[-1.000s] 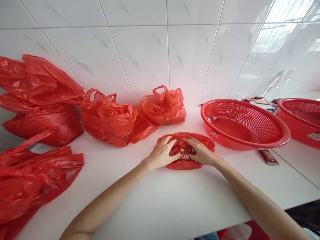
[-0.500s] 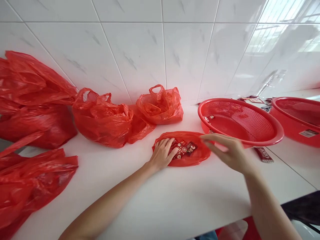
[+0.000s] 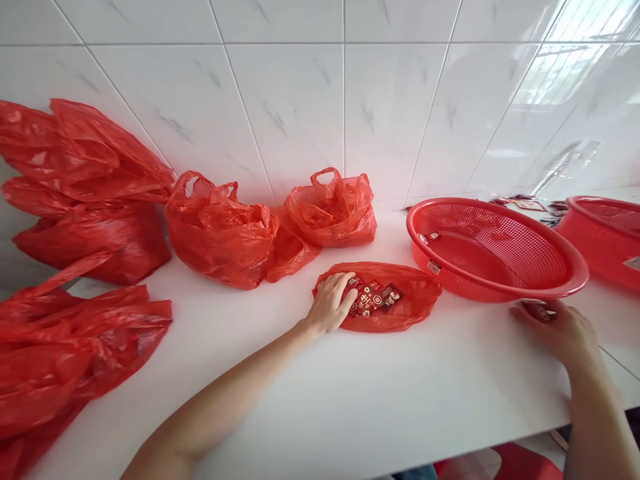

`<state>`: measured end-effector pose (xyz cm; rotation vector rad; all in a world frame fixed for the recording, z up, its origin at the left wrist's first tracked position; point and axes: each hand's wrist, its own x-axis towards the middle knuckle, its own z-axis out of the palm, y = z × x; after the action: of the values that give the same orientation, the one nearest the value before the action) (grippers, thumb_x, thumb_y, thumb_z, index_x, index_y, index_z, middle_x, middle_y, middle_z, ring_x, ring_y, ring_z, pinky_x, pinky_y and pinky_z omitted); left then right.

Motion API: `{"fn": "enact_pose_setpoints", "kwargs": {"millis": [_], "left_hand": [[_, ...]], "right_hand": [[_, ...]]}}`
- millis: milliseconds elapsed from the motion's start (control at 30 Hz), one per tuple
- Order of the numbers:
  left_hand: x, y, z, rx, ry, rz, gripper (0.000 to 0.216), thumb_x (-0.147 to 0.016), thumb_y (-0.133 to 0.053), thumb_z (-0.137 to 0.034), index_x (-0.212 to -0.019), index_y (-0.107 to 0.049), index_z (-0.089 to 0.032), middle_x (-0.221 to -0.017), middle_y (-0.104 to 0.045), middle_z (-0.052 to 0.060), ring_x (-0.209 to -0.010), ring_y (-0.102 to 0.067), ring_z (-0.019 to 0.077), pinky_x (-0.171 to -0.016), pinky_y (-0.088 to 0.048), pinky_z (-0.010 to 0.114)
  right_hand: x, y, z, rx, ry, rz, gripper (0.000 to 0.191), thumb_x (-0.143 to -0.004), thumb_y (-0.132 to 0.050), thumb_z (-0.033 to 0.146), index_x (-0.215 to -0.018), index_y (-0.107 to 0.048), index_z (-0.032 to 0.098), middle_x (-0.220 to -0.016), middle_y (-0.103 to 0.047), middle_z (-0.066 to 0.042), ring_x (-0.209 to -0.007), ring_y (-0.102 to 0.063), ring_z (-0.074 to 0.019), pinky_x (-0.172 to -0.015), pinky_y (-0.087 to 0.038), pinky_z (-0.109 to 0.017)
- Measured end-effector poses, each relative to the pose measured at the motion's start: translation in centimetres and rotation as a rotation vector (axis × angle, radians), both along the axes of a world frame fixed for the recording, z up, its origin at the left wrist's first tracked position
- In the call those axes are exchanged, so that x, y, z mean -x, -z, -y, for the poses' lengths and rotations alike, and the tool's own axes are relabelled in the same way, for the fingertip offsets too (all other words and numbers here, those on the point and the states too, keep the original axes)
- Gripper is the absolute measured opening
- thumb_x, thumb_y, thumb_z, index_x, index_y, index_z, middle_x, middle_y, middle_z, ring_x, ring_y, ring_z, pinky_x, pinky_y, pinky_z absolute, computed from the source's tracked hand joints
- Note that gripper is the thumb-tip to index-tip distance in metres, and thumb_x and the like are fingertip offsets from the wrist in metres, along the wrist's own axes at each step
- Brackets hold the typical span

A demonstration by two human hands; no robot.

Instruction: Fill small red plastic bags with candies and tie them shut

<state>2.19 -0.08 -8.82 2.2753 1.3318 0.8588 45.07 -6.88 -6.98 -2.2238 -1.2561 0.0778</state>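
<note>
Your left hand point(image 3: 331, 305) rests with loose, unclenched fingers on the flat bag point(image 3: 405, 300) at mid-table point(image 3: 350, 400). To the right, your right hand point(image 3: 555, 328) covers a packet point(image 3: 543, 311) by the basket point(image 3: 500, 247); whether it grips cannot be told.

Thin crinkled glossy plastic bag point(image 3: 400, 303), perforated shiny plastic basket point(image 3: 500, 250), smooth matt counter point(image 3: 350, 400), glossy marbled tiles point(image 3: 300, 107)

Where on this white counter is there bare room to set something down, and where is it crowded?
Bare: the white counter between left forearm and right forearm, in front of the flat red plastic bag; also between left forearm and the crumpled red plastic bags at left. Crowded: along the white tiled wall, full red plastic bags; at right, round red mesh baskets.
</note>
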Motion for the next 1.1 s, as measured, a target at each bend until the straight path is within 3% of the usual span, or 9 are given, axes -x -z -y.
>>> {"fn": "enact_pose_setpoints", "kwargs": {"millis": [100, 200, 267, 333, 467, 567, 700, 900, 1100], "left_hand": [[0.1, 0.1, -0.1, -0.010, -0.006, 0.010, 0.037, -0.098, -0.041, -0.029, -0.131, -0.055, -0.020, -0.133, -0.064, 0.009, -0.127, -0.057, 0.0258, -0.109, -0.044, 0.045], [0.1, 0.2, -0.1, -0.024, -0.005, 0.018, 0.037, -0.097, -0.043, -0.026, -0.131, -0.055, -0.020, -0.133, -0.064, 0.009, -0.126, -0.057, 0.0256, -0.109, -0.044, 0.045], [0.1, 0.4, -0.1, -0.041, 0.001, 0.020, 0.038, -0.094, -0.046, -0.024, -0.131, -0.055, -0.021, -0.132, -0.065, 0.008, -0.125, -0.058, 0.0261, -0.109, -0.045, 0.046], [0.1, 0.5, -0.2, -0.054, 0.014, 0.012, 0.041, -0.091, -0.051, -0.023, -0.132, -0.054, -0.022, -0.131, -0.065, 0.009, -0.124, -0.059, 0.0272, -0.107, -0.045, 0.047], [0.2, 0.6, -0.2, -0.055, 0.018, 0.013, 0.043, -0.089, -0.055, -0.025, -0.132, -0.055, -0.022, -0.130, -0.065, 0.009, -0.123, -0.059, 0.0285, -0.106, -0.045, 0.049], [0.2, 0.3, 0.0, -0.084, 0.018, 0.100, 0.037, -0.090, -0.053, -0.028, -0.126, -0.059, -0.021, -0.128, -0.066, 0.010, -0.123, -0.058, 0.0281, -0.108, -0.043, 0.049], [0.0, -0.6, 0.8, -0.090, 0.124, 0.306, 0.030, -0.093, -0.053, -0.037, -0.116, -0.065, -0.021, -0.117, -0.069, 0.008, -0.113, -0.063, 0.0264, -0.103, -0.048, 0.045], [-0.8, -1.5, 1.4, 0.221, 0.180, 0.540, 0.030, -0.092, -0.059, -0.048, -0.100, -0.070, -0.022, -0.098, -0.074, 0.004, -0.092, -0.069, 0.0227, -0.086, -0.057, 0.036], [-0.9, -1.4, 1.2, 0.242, 0.137, 0.543, 0.030, -0.092, -0.061, -0.049, -0.094, -0.071, -0.020, -0.095, -0.076, 0.004, -0.091, -0.070, 0.0219, -0.089, -0.057, 0.036]], "right_hand": [[1.0, -0.8, 0.6, 0.027, 0.017, -0.160, 0.023, -0.057, -0.065, 0.040, -0.074, -0.065, 0.025, -0.076, -0.074, -0.013, -0.072, -0.069, -0.0359, -0.074, -0.052, -0.053], [1.2, -1.4, 2.2, 0.018, -0.046, -0.248, 0.019, -0.060, -0.069, 0.037, -0.075, -0.071, 0.025, -0.082, -0.077, -0.015, -0.071, -0.070, -0.0350, -0.071, -0.054, -0.051], [2.0, -1.9, 3.3, 0.025, -0.202, -0.371, 0.022, -0.066, -0.072, 0.042, -0.080, -0.074, 0.025, -0.088, -0.078, -0.018, -0.069, -0.071, -0.0321, -0.061, -0.056, -0.044], [3.9, -3.1, 4.0, 0.136, -0.493, -0.534, 0.033, -0.075, -0.071, 0.052, -0.092, -0.077, 0.025, -0.098, -0.078, -0.016, -0.070, -0.072, -0.0281, -0.055, -0.058, -0.037], [11.1, -6.2, 2.3, 0.055, -0.902, -0.675, 0.039, -0.077, -0.077, 0.052, -0.104, -0.074, 0.023, -0.104, -0.077, -0.013, -0.088, -0.074, -0.0272, -0.077, -0.064, -0.039], [16.2, -7.4, -1.1, -0.037, -1.073, -0.632, 0.040, -0.078, -0.079, 0.041, -0.112, -0.070, 0.022, -0.109, -0.074, -0.011, -0.095, -0.073, -0.0256, -0.085, -0.063, -0.039], [20.2, -5.8, -4.9, -0.130, -1.154, -0.423, 0.042, -0.081, -0.072, 0.023, -0.122, -0.065, 0.024, -0.112, -0.072, -0.008, -0.100, -0.072, -0.0249, -0.089, -0.061, -0.041], [22.4, -1.1, -5.5, -0.371, -1.193, -0.172, 0.043, -0.089, -0.055, 0.014, -0.129, -0.061, 0.027, -0.130, -0.065, -0.010, -0.119, -0.065, -0.0271, -0.096, -0.059, -0.044], [22.1, -1.0, -4.8, -0.180, -1.115, -0.424, 0.042, -0.087, -0.068, 0.032, -0.127, -0.061, 0.027, -0.121, -0.072, -0.008, -0.111, -0.069, -0.0282, -0.094, -0.059, -0.044]]}}
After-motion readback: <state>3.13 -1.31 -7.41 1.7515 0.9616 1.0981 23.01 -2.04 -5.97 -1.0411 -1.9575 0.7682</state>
